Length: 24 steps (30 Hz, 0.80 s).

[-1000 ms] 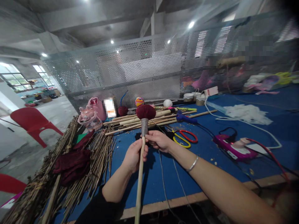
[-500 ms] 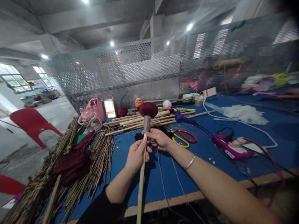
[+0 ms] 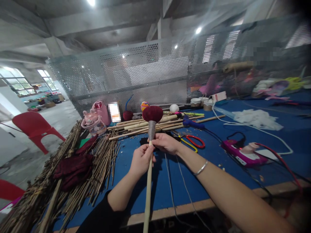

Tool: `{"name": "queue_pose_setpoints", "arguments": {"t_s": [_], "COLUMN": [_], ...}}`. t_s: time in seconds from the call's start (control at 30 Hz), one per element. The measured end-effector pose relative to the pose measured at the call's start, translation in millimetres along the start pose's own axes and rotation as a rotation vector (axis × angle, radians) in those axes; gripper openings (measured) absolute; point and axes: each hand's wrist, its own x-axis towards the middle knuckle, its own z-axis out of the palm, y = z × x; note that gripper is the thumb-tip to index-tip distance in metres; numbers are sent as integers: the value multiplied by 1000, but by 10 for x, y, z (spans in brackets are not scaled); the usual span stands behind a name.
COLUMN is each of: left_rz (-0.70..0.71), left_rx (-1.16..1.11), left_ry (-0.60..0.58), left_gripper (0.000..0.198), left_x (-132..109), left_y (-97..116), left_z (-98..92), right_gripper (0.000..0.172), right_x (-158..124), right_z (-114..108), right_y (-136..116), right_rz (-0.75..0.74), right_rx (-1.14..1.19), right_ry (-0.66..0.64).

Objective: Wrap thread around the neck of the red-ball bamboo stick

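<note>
Barely shifted, my left hand (image 3: 142,159) and right hand (image 3: 165,142) clamp the stick (image 3: 148,194). Free air above; its lower end is cropped.

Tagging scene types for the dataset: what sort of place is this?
Probably a craft workshop on a small factory floor: a blue-covered workbench strewn with scissors and bundled thin sticks, a perforated metal screen behind it, and a bare concrete ceiling. The left hand and right hand grip a red-headed stick.
</note>
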Motion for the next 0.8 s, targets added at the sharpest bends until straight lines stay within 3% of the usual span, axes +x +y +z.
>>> {"name": "queue_pose_setpoints", "arguments": {"t_s": [0.17,0.4,0.47,0.67,0.73,0.8], "left_rz": [-70,132,68,-86,-83,-9], "left_rx": [-230,201,147,-248,-247,-143], "left_ry": [-167,130,111,-142,-133,-38], "left_gripper": [39,33,35,42,42,37], "left_x": [4,36,27,-9,-7,3], "left_y": [-62,-100,-67,-31,-60,-88], "left_z": [0,-53,-32,51,50,37], "right_gripper": [32,29,29,35,34,35], "right_x": [-3,55,53,28,36,53], "right_z": [-22,-2,11,33,34,37], "right_y": [25,111,102,58,72,96], "right_rz": [21,41,31,9,26,30], "right_rx": [42,-21,16,100,61,29], "right_ry": [-32,77,79,31,54,88]}}
